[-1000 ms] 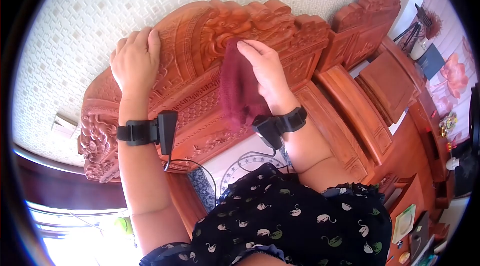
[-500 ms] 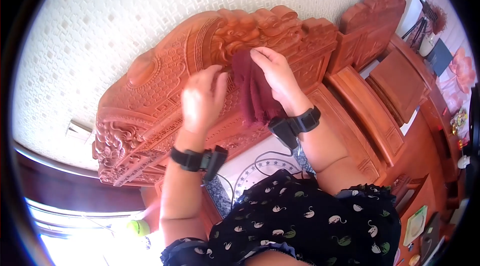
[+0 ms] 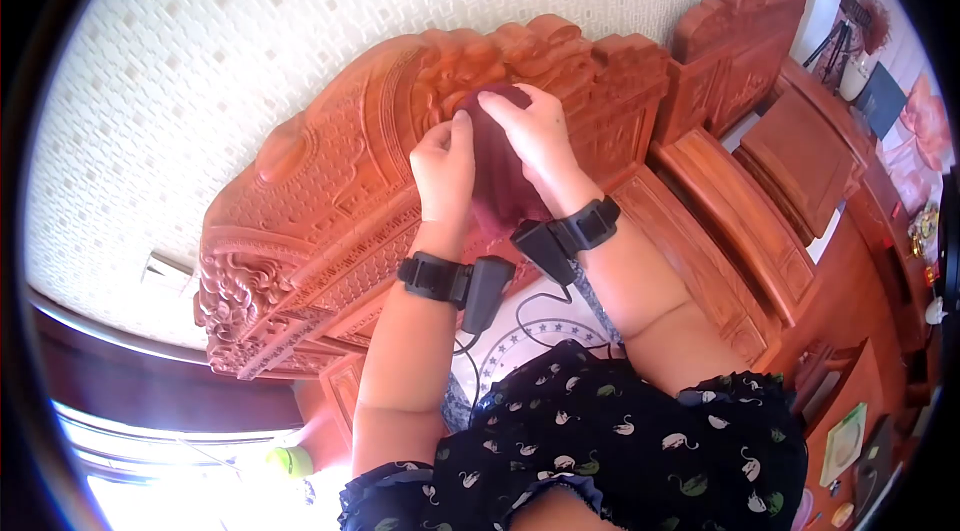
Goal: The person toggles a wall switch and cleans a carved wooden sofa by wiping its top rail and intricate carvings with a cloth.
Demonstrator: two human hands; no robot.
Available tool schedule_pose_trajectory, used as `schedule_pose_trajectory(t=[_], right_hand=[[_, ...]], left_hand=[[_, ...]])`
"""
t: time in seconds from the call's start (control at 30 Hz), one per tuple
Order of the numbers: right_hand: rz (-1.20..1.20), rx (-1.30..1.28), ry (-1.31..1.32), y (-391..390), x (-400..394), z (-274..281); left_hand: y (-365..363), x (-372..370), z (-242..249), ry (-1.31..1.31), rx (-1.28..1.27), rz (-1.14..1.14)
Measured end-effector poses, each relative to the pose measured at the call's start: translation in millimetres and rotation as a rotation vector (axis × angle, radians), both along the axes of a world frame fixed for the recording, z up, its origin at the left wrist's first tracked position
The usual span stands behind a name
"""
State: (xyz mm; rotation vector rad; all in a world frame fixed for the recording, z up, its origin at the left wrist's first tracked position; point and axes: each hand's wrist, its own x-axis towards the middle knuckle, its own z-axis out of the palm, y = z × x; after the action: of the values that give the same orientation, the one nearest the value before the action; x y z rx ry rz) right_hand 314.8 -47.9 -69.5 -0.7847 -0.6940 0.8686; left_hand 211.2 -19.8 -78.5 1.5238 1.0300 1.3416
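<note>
A dark maroon cloth [image 3: 497, 176] hangs in loose folds in front of the carved wooden backrest [image 3: 350, 146]. My right hand [image 3: 540, 136] grips its upper part, the thumb lying across the front and the fingers partly behind. At the cloth's upper left edge, my left hand [image 3: 443, 171] is closed in a pinch, thumb pointing up; the bit of fabric between its fingertips is mostly hidden. Each wrist wears a black strapped device, the left one [image 3: 455, 286] and the right one [image 3: 565, 239], with a cable below.
Patterned wallpaper [image 3: 230, 51] rises behind the backrest. A pale seat cover with a ring of stars [image 3: 540, 331] lies below my hands. To the right stand a wooden armrest [image 3: 735, 221] and another carved backrest [image 3: 740, 21]. A bright window [image 3: 150, 481] and a green object [image 3: 290, 461] are lower left.
My left hand has moved right and slightly up to the cloth's edge, and its fingers have closed. My right hand has shifted slightly left, its thumb now across the cloth's front.
</note>
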Motion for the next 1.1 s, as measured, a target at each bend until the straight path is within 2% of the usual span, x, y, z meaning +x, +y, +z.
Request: schedule_pose_trajectory(t=[0.1, 0.17, 0.23, 0.27, 0.37, 0.43, 0.5, 0.57, 0.6, 0.63, 0.7, 0.73, 0.77, 0.83, 0.9, 0.93, 0.97, 1.03, 1.1], right_hand=[[-0.010, -0.001, 0.060, 1.4, -7.1, 0.4], [-0.071, -0.025, -0.033, 8.2, -14.0, -6.3], [-0.087, 0.000, 0.023, 9.1, -19.9, -7.3], [-0.085, -0.001, 0.019, 8.4, -19.1, -7.4], [0.042, -0.081, 0.044, 4.9, -17.6, -2.0], [0.148, -0.114, 0.226, -1.1, -17.9, 8.9], [0.147, -0.127, 0.203, -3.6, -20.1, 13.1], [0.072, -0.113, 0.076, -5.5, -23.3, 15.9], [0.037, -0.099, -0.095, -0.5, -20.5, 12.2], [0.037, -0.097, -0.097, 0.8, -16.0, 8.1], [-0.255, -0.303, -0.855, -0.1, -11.0, 5.4], [-0.423, -0.237, -0.917, 1.4, -15.4, -1.2], [-0.425, -0.233, -0.922, 1.2, -17.0, -6.1], [-0.417, -0.092, -0.752, 1.7, -19.4, -13.7], [-0.370, -0.090, -0.668, 9.2, -21.4, -18.9], [-0.359, -0.070, -0.545, 14.0, -24.2, -22.0], [-0.346, -0.051, -0.421, 18.1, -24.7, -25.8], [-0.319, -0.065, -0.406, 12.3, -26.6, -13.3], [-0.110, -0.062, 0.040, 3.6, -33.9, 0.6]], left_hand=[[-7.4, -5.5, -0.2, 0.004, 0.030, -0.009], [-0.4, -13.8, -2.3, -0.013, 0.024, -0.030], [1.8, -17.8, -1.1, 0.089, 0.045, 0.045], [2.2, -16.1, -0.8, 0.053, 0.043, 0.052], [-2.3, -19.6, 7.3, 0.104, 0.065, 0.032], [6.0, -27.1, 5.9, 0.161, 0.098, -0.028], [7.1, -31.4, 3.6, 0.141, 0.088, -0.065], [7.8, -35.6, 0.7, 0.162, 0.025, -0.106], [7.8, -37.8, -0.8, 0.160, 0.027, -0.106], [7.2, -40.3, -2.7, 0.233, 0.028, -0.135], [6.4, -42.2, -5.3, 0.303, 0.032, -0.164], [5.3, -40.3, -6.3, 0.307, 0.083, -0.154], [4.8, -38.3, -7.3, 0.310, 0.135, -0.144], [4.6, -37.8, -9.4, 0.302, 0.200, -0.109], [-0.2, -37.7, -5.0, 0.262, 0.169, -0.073], [-6.2, -38.5, 1.3, 0.247, 0.062, -0.072], [-8.2, -36.4, 2.8, 0.247, 0.064, -0.074], [-10.6, -31.8, 4.1, 0.175, 0.254, 0.021], [-10.6, -30.0, 8.5, 0.156, 0.261, 0.031]])
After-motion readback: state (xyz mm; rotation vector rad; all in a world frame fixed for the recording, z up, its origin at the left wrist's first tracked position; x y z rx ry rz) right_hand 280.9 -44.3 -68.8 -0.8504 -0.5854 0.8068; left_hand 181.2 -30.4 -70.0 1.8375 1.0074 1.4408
